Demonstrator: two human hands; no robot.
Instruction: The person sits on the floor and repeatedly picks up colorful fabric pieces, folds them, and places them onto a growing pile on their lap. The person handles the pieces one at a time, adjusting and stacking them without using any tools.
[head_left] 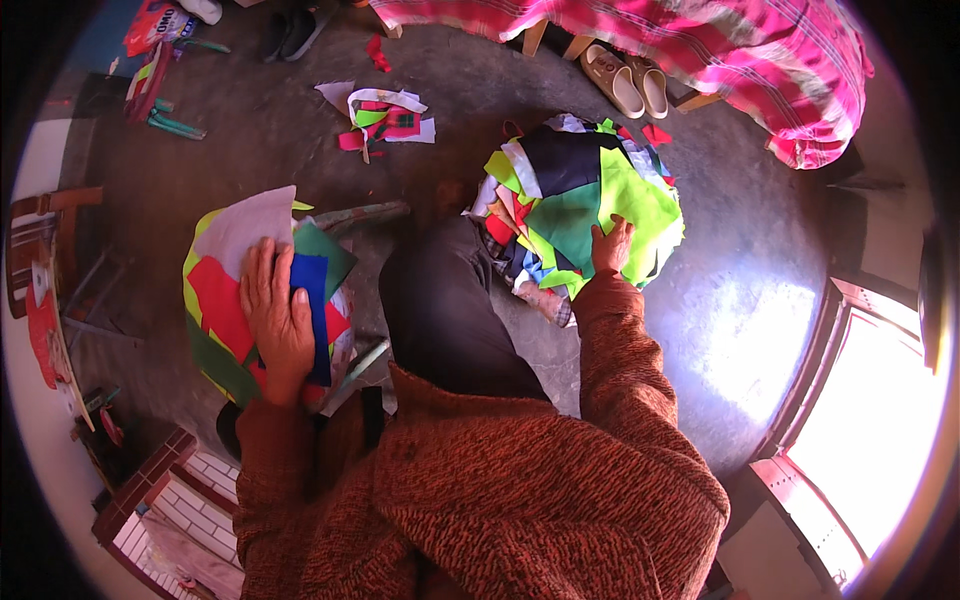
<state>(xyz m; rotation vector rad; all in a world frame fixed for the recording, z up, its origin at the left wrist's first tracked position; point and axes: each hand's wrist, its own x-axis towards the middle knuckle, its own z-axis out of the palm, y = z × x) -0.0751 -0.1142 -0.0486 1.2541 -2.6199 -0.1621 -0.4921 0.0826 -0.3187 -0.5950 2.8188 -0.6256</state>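
Big pile (563, 215): cloth scraps, mixed colours, just R of person's knee (435, 280).
R hand (612, 247): on big pile's near side, fingers over yellow-green cloth (648, 195); can't tell if pinching.
Small pile (222, 305): more scraps, L of big pile; red, blue, grey, green pcs on top.
L hand (277, 315): palm down on small pile, fingers straight, unclenched.
Loose scraps (402, 120): on floor (330, 155), L of big pile's far edge.
Sandals (620, 85): beige pr, just beyond big pile.

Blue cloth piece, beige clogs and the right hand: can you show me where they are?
Blue cloth piece (319, 335): head view, on its uncovered right side.
Beige clogs (601, 67): head view, on the left clog's upper.
Right hand (611, 250): head view, on the back of it.
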